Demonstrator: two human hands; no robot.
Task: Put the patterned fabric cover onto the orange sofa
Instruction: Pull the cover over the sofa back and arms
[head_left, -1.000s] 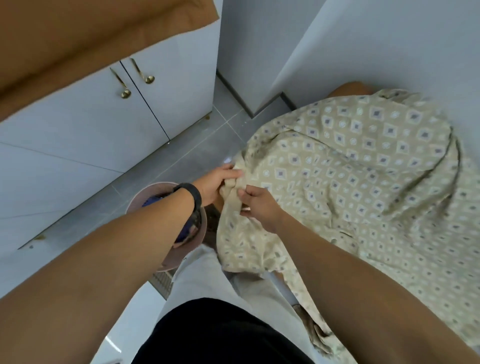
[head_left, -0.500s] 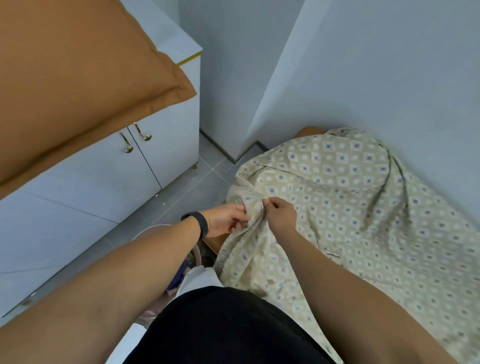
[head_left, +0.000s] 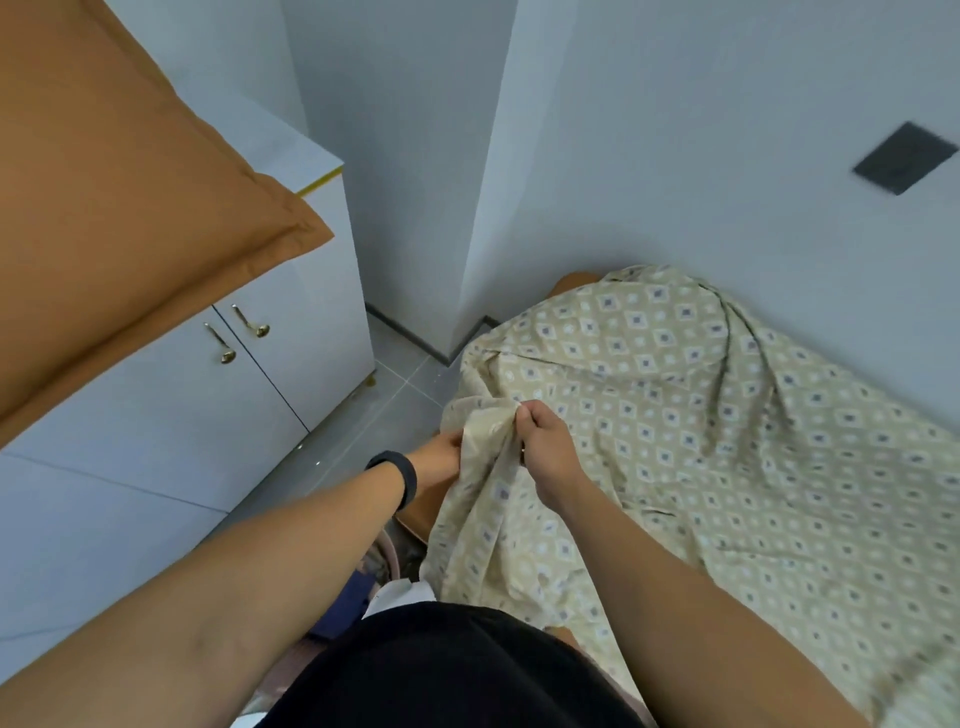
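Gripping a bunched corner of the patterned cover (head_left: 701, 441), the right hand (head_left: 545, 447) pinches it; the left hand (head_left: 441, 460) clutches beside it, fabric draped over the orange sofa (head_left: 574, 283).

An orange cushion (head_left: 114, 208) fills the upper left of the frame, lying over a white cabinet (head_left: 171, 415) with two gold handles (head_left: 236, 332). Grey floor tiles (head_left: 374, 415) run centre; a dark wall plate (head_left: 904, 158) sits upper right.
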